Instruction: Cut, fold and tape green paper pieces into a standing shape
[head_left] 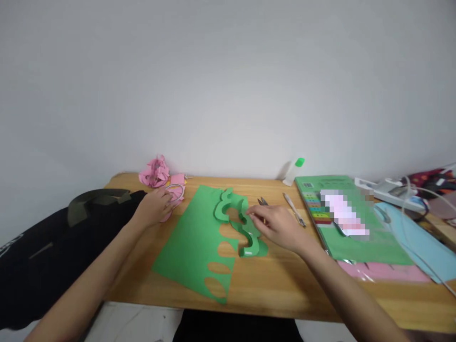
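Note:
My left hand is at the desk's far left, its fingers curled against a thin, pale ring that looks like a roll of clear tape. Pink paper pieces lie under and around that ring. Thumb and forefinger of my right hand are pinched together at the edge of a curly green paper cutout; anything between the fingertips is too small to make out. The cutout partly overlaps a green sheet with petal-shaped holes along its right side. Dark scissors show partly behind my right hand.
Crumpled pink paper sits at the back left, a black bag along the left side. To the right are a pen, a green-capped glue bottle, a green paper pack, a blue sheet and a white power strip with cables.

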